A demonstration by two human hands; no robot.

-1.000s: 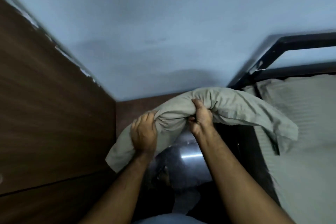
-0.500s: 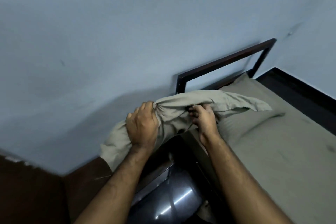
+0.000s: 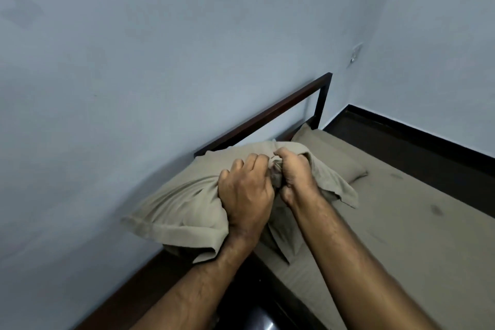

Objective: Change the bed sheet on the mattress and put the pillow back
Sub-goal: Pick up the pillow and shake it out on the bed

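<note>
We grip the pillow (image 3: 187, 203) in both fists, left hand (image 3: 245, 197) and right hand (image 3: 296, 173) bunching its cover side by side; it seems to hang just above the head of the bed sheet (image 3: 388, 236), near a second pillow (image 3: 332, 155), below the headboard rail (image 3: 267, 115) and blue wall (image 3: 160, 61)

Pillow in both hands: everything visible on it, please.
The pillow sits in a khaki-beige woven cloth case with a flat hemmed flange. It is soft and crumpled, bunched at the top where the left hand and right hand grip it. It is held tilted over the head end of the sheeted mattress; whether it touches cannot be told.
</note>
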